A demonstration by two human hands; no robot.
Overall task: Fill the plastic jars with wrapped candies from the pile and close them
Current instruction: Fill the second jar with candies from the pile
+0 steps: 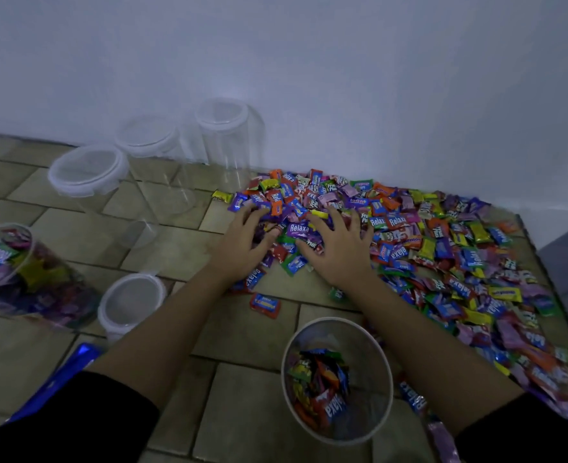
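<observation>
Both hands were in the candies (443,248), piled at the far right of the table (242,379). The left hand (242,242) had its fingers curled round some candies. The right hand (339,252) lay on them with its fingers spread and a little bent, and I could not see it holding any.

The full jar (33,243) at the near left had no lid on that I could see. A lid (130,302) lay just beside it. The near jar (369,342), between the arms, was open and only a little full. Three empty jars (89,175) stood far left with lids on. So I think most of the job was left.

The candies went right up to the table's right edge and could slip off. The wall (342,78) was just behind them. Bare table between the candies and the near jar left room to pull a handful back.
</observation>
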